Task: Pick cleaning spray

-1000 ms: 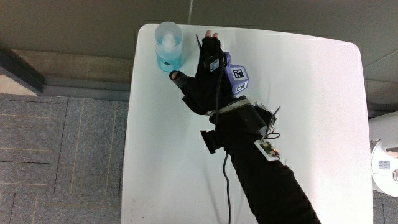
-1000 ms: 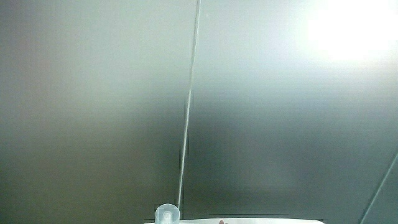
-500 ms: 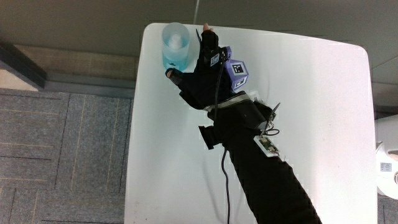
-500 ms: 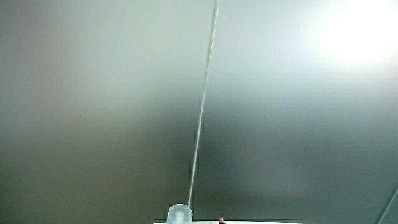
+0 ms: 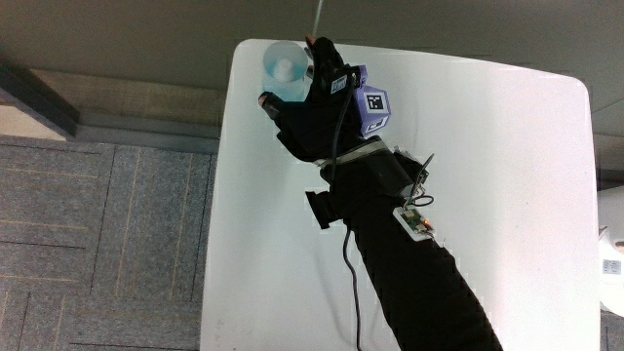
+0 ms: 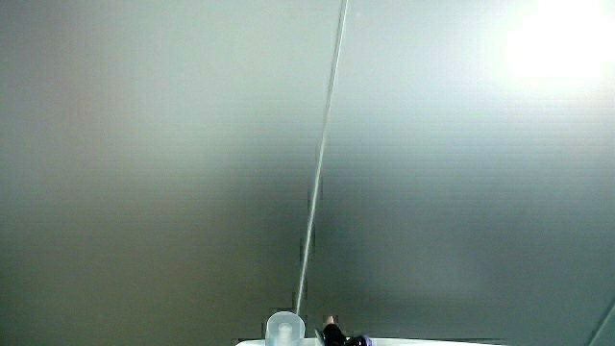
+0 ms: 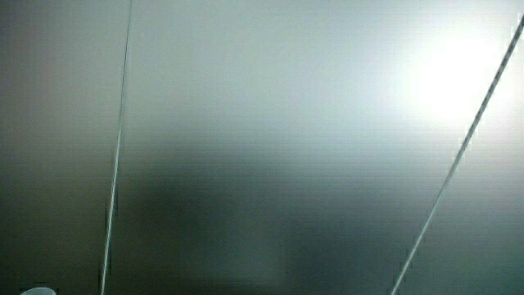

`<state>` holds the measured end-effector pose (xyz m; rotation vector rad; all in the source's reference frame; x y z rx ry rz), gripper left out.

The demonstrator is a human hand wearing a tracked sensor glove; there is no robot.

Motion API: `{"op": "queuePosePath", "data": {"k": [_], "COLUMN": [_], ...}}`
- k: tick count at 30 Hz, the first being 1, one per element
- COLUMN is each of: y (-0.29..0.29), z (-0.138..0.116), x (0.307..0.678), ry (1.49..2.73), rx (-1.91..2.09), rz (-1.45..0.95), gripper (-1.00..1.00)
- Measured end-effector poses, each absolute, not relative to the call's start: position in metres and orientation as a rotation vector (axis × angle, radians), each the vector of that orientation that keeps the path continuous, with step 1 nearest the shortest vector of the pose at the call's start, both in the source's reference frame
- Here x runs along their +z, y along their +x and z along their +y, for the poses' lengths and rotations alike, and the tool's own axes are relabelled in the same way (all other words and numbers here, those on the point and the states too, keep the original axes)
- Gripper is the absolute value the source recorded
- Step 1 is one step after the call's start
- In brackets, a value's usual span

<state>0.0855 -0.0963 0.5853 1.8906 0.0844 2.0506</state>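
Observation:
The cleaning spray (image 5: 280, 61), a clear bottle of blue liquid with a pale cap, stands at a corner of the white table (image 5: 487, 195), farther from the person than the forearm. The hand (image 5: 291, 74) is wrapped around it. The thumb (image 5: 265, 99) lies on one side and the fingers (image 5: 320, 51) on the other, and the palm hides the bottle's lower part. The patterned cube (image 5: 371, 104) sits on the hand's back. Both side views show mostly a pale wall. In a side view the bottle's cap (image 6: 284, 330) shows with the hand's fingertips (image 6: 332, 333) beside it.
The bottle stands close to two table edges, with grey carpet floor (image 5: 107, 224) below them. A small circuit board (image 5: 417, 222) and a cable ride on the forearm. A white object (image 5: 614, 255) shows off the table's edge.
The hand has moved along the table to the bottle and closed around it. The bottle has stayed at its corner of the table.

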Motion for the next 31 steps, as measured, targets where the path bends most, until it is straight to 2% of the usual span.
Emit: {"op": "queuePosePath", "data": {"k": [8,18,31], "y": [0.083,0.080,0.082], "z": [-0.094,-0.096,-0.102], "x": [0.579,0.574,0.562], "ry": [1.959,1.972,1.953], "rx": [2.105,2.106,2.145], "rz": [0.133,0.121,0.069], "gripper": [0.60,1.00,1.00]}}
